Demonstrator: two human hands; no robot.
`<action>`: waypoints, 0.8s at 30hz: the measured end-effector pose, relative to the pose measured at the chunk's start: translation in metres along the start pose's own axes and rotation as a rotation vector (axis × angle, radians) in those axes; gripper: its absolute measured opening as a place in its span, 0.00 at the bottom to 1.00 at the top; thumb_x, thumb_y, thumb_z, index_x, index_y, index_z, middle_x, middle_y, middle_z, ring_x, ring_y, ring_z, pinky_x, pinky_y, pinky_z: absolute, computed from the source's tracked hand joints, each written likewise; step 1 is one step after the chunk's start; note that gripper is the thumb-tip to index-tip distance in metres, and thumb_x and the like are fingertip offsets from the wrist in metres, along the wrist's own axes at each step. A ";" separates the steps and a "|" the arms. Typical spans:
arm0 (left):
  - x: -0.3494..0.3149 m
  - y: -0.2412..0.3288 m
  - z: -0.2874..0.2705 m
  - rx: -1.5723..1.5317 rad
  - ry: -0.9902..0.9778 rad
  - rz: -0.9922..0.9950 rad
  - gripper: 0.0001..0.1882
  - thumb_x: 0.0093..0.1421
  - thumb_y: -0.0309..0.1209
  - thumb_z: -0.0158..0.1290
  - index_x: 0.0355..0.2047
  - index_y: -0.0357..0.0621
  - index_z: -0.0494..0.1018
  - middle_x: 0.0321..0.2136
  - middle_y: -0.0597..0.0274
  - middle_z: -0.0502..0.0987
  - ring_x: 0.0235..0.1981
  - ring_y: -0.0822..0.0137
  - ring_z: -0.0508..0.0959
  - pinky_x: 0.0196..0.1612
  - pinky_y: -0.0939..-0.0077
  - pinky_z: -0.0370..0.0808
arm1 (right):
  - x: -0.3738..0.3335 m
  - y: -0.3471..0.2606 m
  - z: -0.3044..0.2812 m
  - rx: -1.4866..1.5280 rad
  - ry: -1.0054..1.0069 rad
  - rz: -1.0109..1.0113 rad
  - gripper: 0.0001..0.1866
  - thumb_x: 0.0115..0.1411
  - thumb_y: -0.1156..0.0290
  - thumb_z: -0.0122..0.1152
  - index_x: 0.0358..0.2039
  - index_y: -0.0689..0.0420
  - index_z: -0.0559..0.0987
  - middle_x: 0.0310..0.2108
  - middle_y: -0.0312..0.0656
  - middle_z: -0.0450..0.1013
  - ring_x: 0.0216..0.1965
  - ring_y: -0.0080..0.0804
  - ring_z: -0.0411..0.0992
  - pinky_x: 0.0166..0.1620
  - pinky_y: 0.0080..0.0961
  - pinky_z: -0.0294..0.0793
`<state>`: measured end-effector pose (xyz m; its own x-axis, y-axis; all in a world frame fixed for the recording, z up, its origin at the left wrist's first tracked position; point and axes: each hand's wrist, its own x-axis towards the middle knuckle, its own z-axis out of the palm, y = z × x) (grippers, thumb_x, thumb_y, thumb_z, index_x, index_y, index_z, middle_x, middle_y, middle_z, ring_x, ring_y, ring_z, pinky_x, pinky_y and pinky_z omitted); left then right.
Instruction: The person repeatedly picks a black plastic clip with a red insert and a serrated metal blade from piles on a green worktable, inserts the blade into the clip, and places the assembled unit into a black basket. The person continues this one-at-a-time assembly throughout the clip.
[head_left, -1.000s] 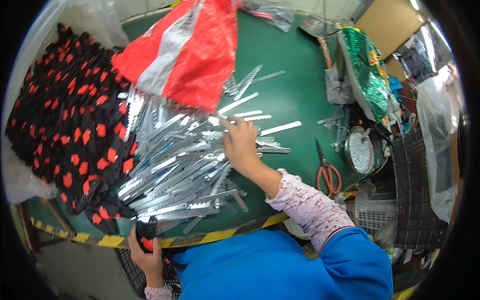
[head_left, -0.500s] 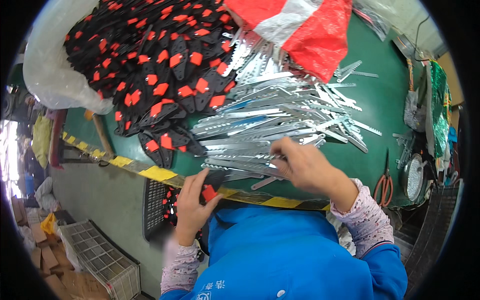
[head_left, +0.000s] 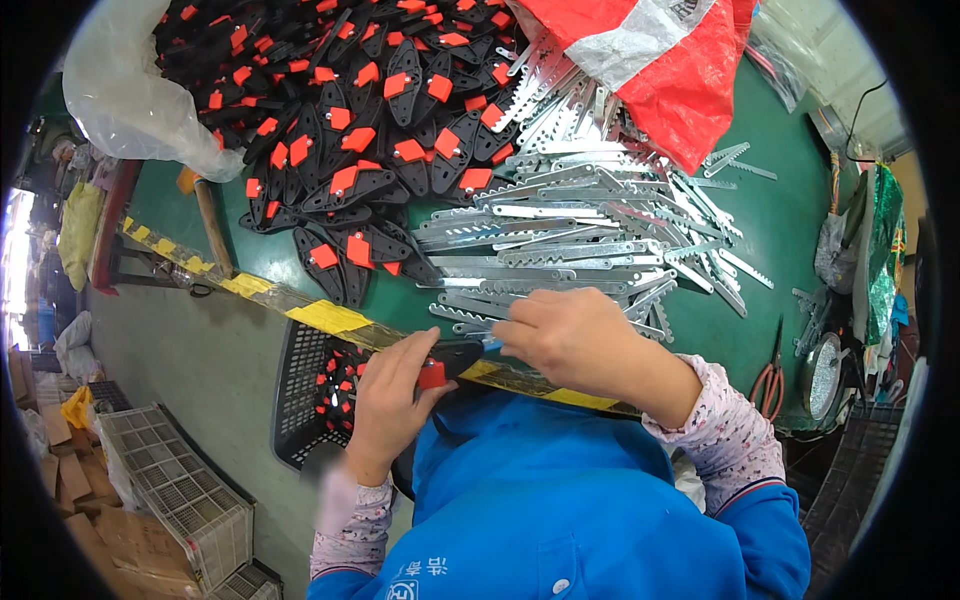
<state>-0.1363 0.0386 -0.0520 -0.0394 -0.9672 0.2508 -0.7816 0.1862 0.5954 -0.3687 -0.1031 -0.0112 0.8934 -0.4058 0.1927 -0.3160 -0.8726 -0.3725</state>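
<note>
At the table's near edge, my left hand (head_left: 392, 400) is closed around a black plastic piece with a red tab (head_left: 433, 375). The piece's dark tip points toward my other hand. My right hand (head_left: 560, 335) pinches a toothed metal strip (head_left: 491, 344) at that tip; most of the strip is hidden by the fingers, and I cannot tell how far it reaches into the piece. Just beyond the hands lies a heap of similar silver strips (head_left: 585, 225). Left of it is a large pile of black pieces with red tabs (head_left: 345, 185).
A red and white woven bag (head_left: 675, 95) lies behind the strips, a clear plastic bag (head_left: 125, 115) at far left. Orange-handled scissors (head_left: 768, 385) and a round metal tin (head_left: 824, 375) are at right. Below the yellow-black taped edge (head_left: 335, 317) stands a dark basket (head_left: 290, 425) holding red-tabbed pieces.
My right hand has come down and left from the strip heap, bringing a strip up to the black piece. My left hand still grips that piece. The whole view has shifted slightly.
</note>
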 end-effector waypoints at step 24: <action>-0.030 -0.025 -0.068 0.316 -0.081 -0.244 0.33 0.47 0.26 0.72 0.56 0.40 0.75 0.51 0.50 0.75 0.54 0.48 0.75 0.61 0.55 0.69 | 0.106 -0.014 0.059 -0.113 0.287 0.054 0.22 0.55 0.60 0.73 0.45 0.59 0.78 0.40 0.42 0.74 0.44 0.43 0.72 0.46 0.36 0.76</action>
<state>-0.0735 0.0743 -0.0226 0.1319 -0.9892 0.0632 -0.9264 -0.1004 0.3629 -0.2503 -0.1181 -0.0395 0.7526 -0.4988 0.4298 -0.4085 -0.8657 -0.2893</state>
